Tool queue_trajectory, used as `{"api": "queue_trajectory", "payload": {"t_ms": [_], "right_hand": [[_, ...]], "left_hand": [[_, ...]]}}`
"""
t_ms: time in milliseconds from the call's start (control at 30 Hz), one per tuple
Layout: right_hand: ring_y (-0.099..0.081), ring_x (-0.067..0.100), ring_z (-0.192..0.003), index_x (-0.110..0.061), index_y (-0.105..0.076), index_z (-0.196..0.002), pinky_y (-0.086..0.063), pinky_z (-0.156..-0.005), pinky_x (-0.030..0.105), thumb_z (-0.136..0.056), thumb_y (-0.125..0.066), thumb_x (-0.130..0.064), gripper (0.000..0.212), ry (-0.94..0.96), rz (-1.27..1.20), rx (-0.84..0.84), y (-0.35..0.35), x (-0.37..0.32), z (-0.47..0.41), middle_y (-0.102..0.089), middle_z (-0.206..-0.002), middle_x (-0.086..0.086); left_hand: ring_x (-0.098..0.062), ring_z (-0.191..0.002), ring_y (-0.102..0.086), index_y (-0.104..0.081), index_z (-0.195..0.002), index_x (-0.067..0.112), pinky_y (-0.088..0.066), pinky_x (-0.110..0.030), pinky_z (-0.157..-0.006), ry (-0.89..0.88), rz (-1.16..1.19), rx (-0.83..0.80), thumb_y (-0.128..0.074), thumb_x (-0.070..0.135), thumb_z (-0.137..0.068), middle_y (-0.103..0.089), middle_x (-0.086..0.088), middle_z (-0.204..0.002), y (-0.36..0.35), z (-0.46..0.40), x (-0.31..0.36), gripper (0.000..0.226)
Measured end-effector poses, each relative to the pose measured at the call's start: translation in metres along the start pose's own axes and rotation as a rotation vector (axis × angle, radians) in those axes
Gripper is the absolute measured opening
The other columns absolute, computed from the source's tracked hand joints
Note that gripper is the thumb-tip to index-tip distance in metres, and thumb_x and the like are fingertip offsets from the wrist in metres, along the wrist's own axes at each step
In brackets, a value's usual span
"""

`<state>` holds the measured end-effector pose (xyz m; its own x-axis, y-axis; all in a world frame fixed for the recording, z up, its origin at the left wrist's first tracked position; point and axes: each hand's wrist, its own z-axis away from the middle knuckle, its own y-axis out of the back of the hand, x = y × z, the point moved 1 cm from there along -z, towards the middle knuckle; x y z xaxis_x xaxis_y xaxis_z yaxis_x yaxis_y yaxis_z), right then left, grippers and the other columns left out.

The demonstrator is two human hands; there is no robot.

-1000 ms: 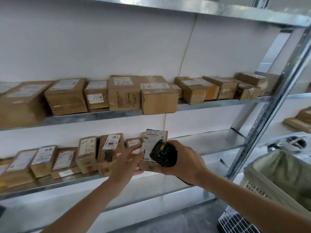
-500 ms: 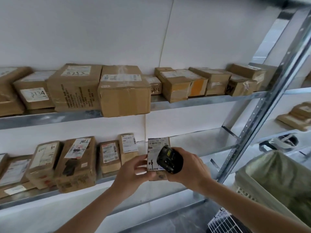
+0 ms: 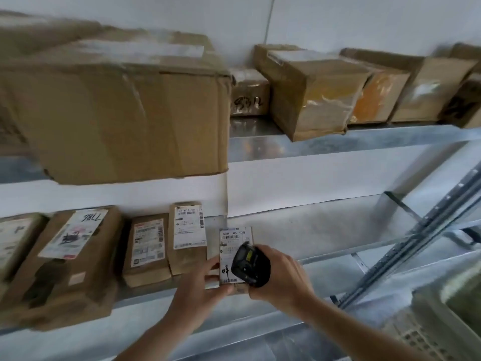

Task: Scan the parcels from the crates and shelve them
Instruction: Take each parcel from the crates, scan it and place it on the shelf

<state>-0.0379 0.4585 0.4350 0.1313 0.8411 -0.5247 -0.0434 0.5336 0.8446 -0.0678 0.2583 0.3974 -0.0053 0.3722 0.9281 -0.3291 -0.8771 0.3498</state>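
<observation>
— Metal shelving, lower shelf (image 3: 325,259) part-filled. Progress?
— Several parcels shelved; left hand (image 3: 197,290) pinches small parcel (image 3: 235,239) at the front edge, right hand (image 3: 281,280) clamps scanner (image 3: 250,264). Crate (image 3: 421,332) contents unclear.

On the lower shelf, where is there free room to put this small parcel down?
The lower metal shelf is bare from the small white-labelled parcel held by both hands rightward to the grey upright post. Left of it, the brown label-faced parcels stand packed side by side.

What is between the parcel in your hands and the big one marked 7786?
Two labelled parcels stand between them on the lower shelf: one beside the 7786 parcel, one beside the held parcel. Head view.
</observation>
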Motion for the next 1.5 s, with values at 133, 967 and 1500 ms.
{"api": "queue_trajectory", "payload": {"t_ms": [133,967,1500], "right_hand": [[-0.062,0.001,-0.094,-0.041,-0.053,-0.133,-0.051,-0.078,0.020,-0.059,-0.081,-0.040,0.080,0.001,-0.019,-0.023,-0.022,0.019,-0.024,-0.067,-0.106,-0.019],[-0.067,0.014,-0.098,-0.041,-0.053,-0.128,-0.056,-0.079,0.033,-0.055,-0.072,-0.064,0.078,0.121,-0.053,-0.085,-0.022,0.050,-0.122,-0.069,-0.109,-0.017],[-0.057,0.009,-0.091,-0.045,-0.051,-0.133,-0.041,-0.067,0.024,-0.063,-0.081,-0.038,0.076,0.110,-0.022,-0.078,0.009,0.049,-0.102,-0.064,-0.106,-0.020]], "left_hand": [[0.001,-0.104,-0.068,-0.056,-0.120,0.048,-0.058,-0.033,-0.090,0.038,0.007,0.000,-0.085,0.019,-0.079,-0.070,0.030,-0.108,-0.013,-0.019,-0.022,0.058],[0.013,-0.093,-0.066,-0.054,-0.126,0.046,-0.056,-0.018,-0.081,0.102,-0.039,0.420,-0.069,0.017,-0.095,-0.067,0.032,-0.106,-0.055,-0.071,-0.022,0.045],[0.001,-0.104,-0.065,-0.052,-0.139,0.032,-0.051,-0.015,-0.087,0.083,-0.118,0.453,-0.068,0.029,-0.093,-0.065,0.016,-0.120,-0.050,-0.049,0.002,0.049]]}}
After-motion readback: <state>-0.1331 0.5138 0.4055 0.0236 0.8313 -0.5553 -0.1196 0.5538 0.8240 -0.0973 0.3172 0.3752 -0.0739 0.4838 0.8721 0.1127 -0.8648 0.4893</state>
